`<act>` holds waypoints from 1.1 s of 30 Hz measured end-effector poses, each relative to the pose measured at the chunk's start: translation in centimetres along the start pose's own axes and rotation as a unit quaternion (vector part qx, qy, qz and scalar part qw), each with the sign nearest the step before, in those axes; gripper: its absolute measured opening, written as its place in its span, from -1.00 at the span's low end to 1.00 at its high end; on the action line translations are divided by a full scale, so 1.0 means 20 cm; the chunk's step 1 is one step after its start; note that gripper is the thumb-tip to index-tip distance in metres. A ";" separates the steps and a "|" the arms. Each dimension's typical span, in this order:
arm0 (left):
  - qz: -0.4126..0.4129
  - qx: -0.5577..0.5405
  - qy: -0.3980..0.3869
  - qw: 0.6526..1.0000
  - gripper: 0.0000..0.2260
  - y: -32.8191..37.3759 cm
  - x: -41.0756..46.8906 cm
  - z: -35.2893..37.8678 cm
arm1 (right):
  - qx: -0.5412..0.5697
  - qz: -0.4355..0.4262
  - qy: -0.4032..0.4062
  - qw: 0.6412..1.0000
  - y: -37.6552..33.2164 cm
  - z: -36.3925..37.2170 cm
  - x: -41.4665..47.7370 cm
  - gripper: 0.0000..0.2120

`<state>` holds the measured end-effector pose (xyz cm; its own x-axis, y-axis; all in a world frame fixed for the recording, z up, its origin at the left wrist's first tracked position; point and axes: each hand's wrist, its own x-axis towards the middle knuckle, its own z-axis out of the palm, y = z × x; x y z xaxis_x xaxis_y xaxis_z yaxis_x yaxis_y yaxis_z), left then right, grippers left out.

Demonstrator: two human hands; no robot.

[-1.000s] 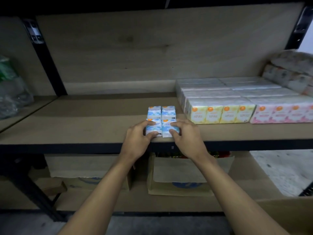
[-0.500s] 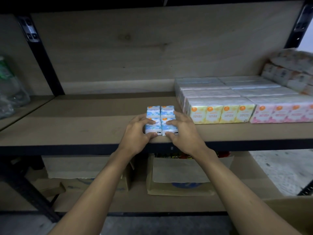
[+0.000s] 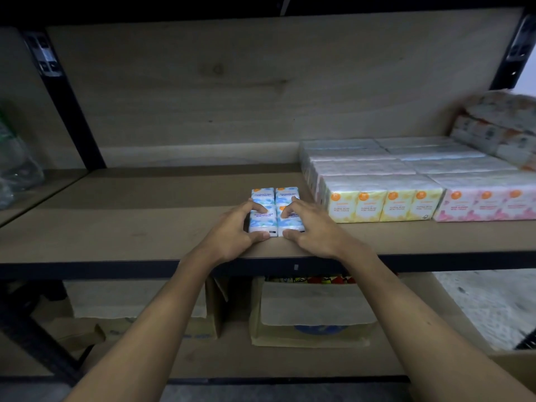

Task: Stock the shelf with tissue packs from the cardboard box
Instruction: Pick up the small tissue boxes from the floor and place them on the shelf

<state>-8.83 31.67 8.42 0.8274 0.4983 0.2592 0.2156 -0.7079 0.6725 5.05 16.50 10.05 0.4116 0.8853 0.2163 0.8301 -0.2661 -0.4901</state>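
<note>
The blue tissue packs (image 3: pixel 275 198) are nudged slightly deeper onto the shelf (image 3: pixel 145 227), closer to the yellow packs (image 3: pixel 383 206); the left hand (image 3: pixel 232 236) and right hand (image 3: pixel 313 230) are slid further forward over their tops.

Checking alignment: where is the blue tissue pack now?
Head view: the blue tissue pack lies on the shelf near its front edge, gripped by the left hand and right hand, just left of the yellow tissue packs.

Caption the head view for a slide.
Left hand and right hand grip blue tissue packs on the shelf beside yellow packs.
</note>
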 end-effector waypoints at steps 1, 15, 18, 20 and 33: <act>-0.004 0.001 0.001 1.000 -0.58 -0.01 0.01 0.00 | 0.002 -0.001 -0.003 1.000 0.01 0.00 0.01 -0.70; -0.003 -0.009 0.006 1.000 -0.41 -0.12 0.09 0.03 | 0.036 -0.013 -0.008 0.999 0.09 0.02 0.07 -0.73; 0.000 -0.011 0.014 1.000 -0.41 -0.13 0.09 0.03 | 0.046 -0.017 -0.001 0.999 0.09 0.02 0.08 -0.73; 0.002 -0.011 0.014 1.000 -0.42 -0.13 0.09 0.03 | 0.048 -0.019 0.001 0.999 0.10 0.02 0.08 -0.73; 0.003 -0.023 0.008 1.000 -0.42 -0.14 0.09 0.03 | 0.046 -0.007 0.000 0.999 0.08 0.02 0.07 -0.71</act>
<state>-7.50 34.19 6.63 0.8204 0.5022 0.2735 0.1862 -0.6868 0.7026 6.83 17.37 9.28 0.4010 0.8884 0.2234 0.7974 -0.2185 -0.5625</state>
